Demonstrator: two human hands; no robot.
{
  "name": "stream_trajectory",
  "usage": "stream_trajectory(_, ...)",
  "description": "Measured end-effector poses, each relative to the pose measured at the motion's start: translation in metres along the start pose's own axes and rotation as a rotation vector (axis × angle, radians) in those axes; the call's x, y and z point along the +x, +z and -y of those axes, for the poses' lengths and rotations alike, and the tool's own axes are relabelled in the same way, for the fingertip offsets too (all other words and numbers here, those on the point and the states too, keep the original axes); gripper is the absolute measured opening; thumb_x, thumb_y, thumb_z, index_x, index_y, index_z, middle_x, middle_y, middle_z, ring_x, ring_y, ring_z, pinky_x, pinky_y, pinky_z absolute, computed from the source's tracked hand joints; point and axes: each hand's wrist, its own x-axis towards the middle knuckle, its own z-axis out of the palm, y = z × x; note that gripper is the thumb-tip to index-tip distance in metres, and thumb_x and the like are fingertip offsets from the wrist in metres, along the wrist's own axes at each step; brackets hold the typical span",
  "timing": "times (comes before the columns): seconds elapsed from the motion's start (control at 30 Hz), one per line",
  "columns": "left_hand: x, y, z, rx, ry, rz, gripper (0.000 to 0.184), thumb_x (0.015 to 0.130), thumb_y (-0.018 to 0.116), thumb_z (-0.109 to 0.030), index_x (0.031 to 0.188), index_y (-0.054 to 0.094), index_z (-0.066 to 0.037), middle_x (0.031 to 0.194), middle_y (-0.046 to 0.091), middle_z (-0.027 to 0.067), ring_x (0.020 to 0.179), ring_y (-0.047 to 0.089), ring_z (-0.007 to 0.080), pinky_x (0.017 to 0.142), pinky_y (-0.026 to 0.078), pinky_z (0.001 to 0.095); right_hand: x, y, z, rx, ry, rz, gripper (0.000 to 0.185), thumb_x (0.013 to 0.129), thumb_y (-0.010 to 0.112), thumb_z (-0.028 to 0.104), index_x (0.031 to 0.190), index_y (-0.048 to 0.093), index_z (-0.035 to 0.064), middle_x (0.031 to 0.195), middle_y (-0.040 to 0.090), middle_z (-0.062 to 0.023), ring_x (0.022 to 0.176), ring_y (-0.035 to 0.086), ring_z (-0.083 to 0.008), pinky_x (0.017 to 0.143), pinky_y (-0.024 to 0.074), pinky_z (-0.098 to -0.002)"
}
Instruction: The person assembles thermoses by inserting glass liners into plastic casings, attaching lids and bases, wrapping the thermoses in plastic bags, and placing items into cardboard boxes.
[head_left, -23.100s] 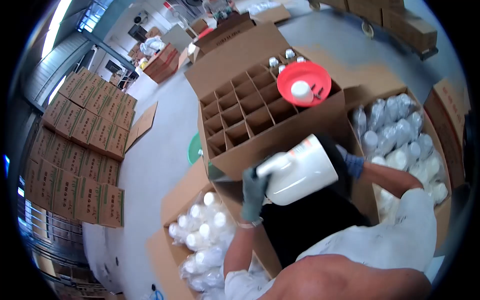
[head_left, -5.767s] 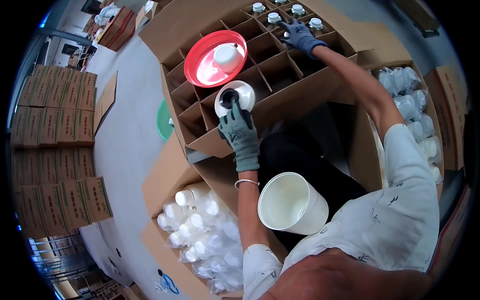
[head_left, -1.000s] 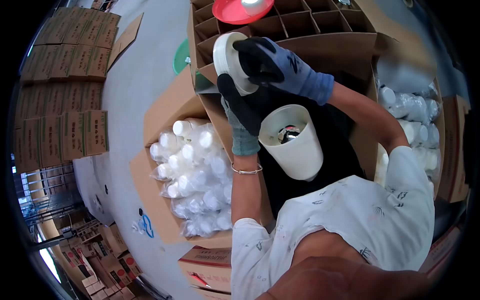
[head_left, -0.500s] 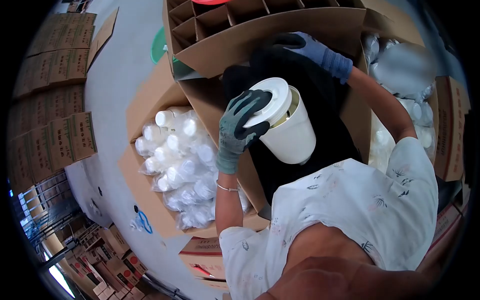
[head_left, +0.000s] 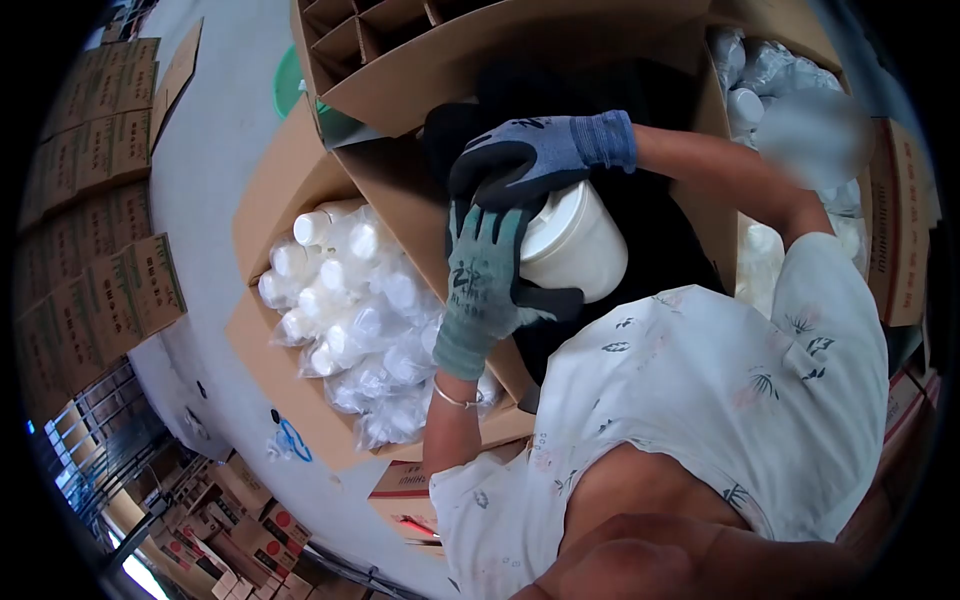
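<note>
The white tub (head_left: pixel 585 255) lies lid end first, clasped in the left hand's grip (head_left: pixel 483 275) (right hand (head_left: pixel 535 160) across it, closure unclear).

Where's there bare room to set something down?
Bare floor lies between the stacked cartons and the left open carton of wrapped bottles; a blue loop lies farther down it. Crowded: that carton, heaped full, and the lap, where left hand and right hand meet at the white tub.

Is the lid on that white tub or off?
On: the lid sits over the white tub, with the left hand and right hand on them. Whether it's tight, I cannot tell.
</note>
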Motion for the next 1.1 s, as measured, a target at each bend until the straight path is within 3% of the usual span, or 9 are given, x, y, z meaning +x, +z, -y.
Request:
stream_trajectory(0.23, 0.005, 0.085, 0.030, -0.794, -0.203, -0.761, 0.041, 0.098, 0.046, -0.022, 0.132, 0.045, 0.002, 0.131, 0.052, 0.0136, 0.122, 0.048, 0.0259, 0.106, 0.035, 0.0358, -0.083, -0.004, 0.046, -0.657, -0.115, -0.106, 0.069, 0.078, 0.065, 0.048, 0.130, 0.052, 0.0057, 0.127, 0.051, -0.0172, 0.115, 0.049, -0.0344, 0.096, 0.0413, -0.0460)
stream_trajectory(0.37, -0.019, 0.131, 0.054, -0.087, -0.045, -0.174, 0.049, 0.091, 0.056, -0.009, 0.136, 0.041, -0.002, 0.132, 0.047, 0.0185, 0.115, 0.052, 0.0271, 0.094, 0.045, 0.0344, -0.163, 0.035, 0.079, -0.764, 0.513, -0.419, 0.061, 0.075, 0.070, 0.044, 0.121, 0.057, 0.0052, 0.101, 0.059, -0.0159, 0.088, 0.058, -0.0328, 0.075, 0.0486, -0.0405)
stream_trajectory(0.47, -0.001, 0.087, 0.014, -0.806, -0.697, -0.057, 0.037, 0.090, 0.062, -0.012, 0.124, 0.051, -0.001, 0.108, 0.059, 0.0119, 0.099, 0.057, 0.0206, 0.086, 0.048, 0.0300, -0.190, 0.046, 0.094, -0.748, 0.772, -0.327, 0.053, 0.081, 0.063, 0.050, 0.110, 0.061, 0.0058, 0.080, 0.064, -0.0139, 0.065, 0.063, -0.0322, 0.063, 0.0507, -0.0396)
stream_trajectory(0.6, -0.030, 0.059, 0.017, -0.945, -0.621, 0.022, 0.037, 0.086, 0.067, -0.013, 0.119, 0.054, 0.000, 0.104, 0.060, 0.0041, 0.090, 0.056, 0.0101, 0.082, 0.047, 0.0247, -0.220, 0.048, 0.063, -0.528, 0.802, -0.352, 0.050, 0.086, 0.058, 0.047, 0.112, 0.062, 0.0045, 0.097, 0.064, -0.0185, 0.081, 0.064, -0.0329, 0.074, 0.0509, -0.0381)
stream_trajectory(0.7, -0.025, 0.070, 0.010, -1.295, -0.834, 0.115, 0.042, 0.089, 0.065, -0.021, 0.124, 0.053, 0.000, 0.108, 0.061, 0.0046, 0.091, 0.057, 0.0105, 0.083, 0.047, 0.0257, -0.191, 0.034, 0.040, -0.777, 0.068, -0.652, 0.055, 0.088, 0.057, 0.044, 0.125, 0.055, 0.0046, 0.120, 0.055, -0.0219, 0.112, 0.053, -0.0360, 0.094, 0.0441, -0.0401)
stream_trajectory(0.77, -0.030, 0.092, 0.030, -0.382, 0.073, -0.008, 0.041, 0.094, 0.058, -0.025, 0.124, 0.054, 0.001, 0.104, 0.064, 0.0084, 0.093, 0.060, 0.0154, 0.084, 0.048, 0.0291, -0.176, 0.021, 0.037, -0.632, -0.109, -0.475, 0.056, 0.090, 0.056, 0.041, 0.132, 0.049, 0.0050, 0.131, 0.047, -0.0209, 0.125, 0.041, -0.0352, 0.103, 0.0357, -0.0423)
stream_trajectory(0.83, -0.040, 0.096, 0.025, -0.819, -0.706, -0.101, 0.036, 0.091, 0.058, -0.016, 0.123, 0.056, 0.002, 0.108, 0.065, 0.0150, 0.100, 0.060, 0.0218, 0.090, 0.046, 0.0321, -0.171, 0.014, 0.033, -0.354, -0.178, -0.495, 0.057, 0.091, 0.055, 0.040, 0.136, 0.045, 0.0058, 0.137, 0.044, -0.0197, 0.130, 0.038, -0.0328, 0.107, 0.0328, -0.0432)
stream_trajectory(1.0, 0.044, 0.004, -0.044, 0.106, 0.230, -0.220, 0.041, 0.078, 0.056, -0.009, 0.118, 0.063, -0.006, 0.127, 0.059, 0.0121, 0.124, 0.050, 0.0318, 0.108, 0.032, 0.0450, -0.185, 0.027, -0.030, 1.272, 0.091, -0.747, 0.040, 0.096, 0.055, 0.028, 0.130, 0.051, 0.0061, 0.120, 0.060, -0.0109, 0.106, 0.061, -0.0183, 0.091, 0.0529, -0.0334)
stream_trajectory(1.1, 0.056, -0.002, -0.029, 0.014, 0.237, -0.250, 0.040, 0.075, 0.056, -0.008, 0.114, 0.065, -0.004, 0.123, 0.061, 0.0130, 0.122, 0.052, 0.0329, 0.108, 0.032, 0.0455, -0.170, 0.009, -0.014, 0.920, 0.272, -0.850, 0.041, 0.098, 0.050, 0.032, 0.129, 0.052, 0.0047, 0.121, 0.059, -0.0106, 0.109, 0.058, -0.0165, 0.094, 0.0491, -0.0324)
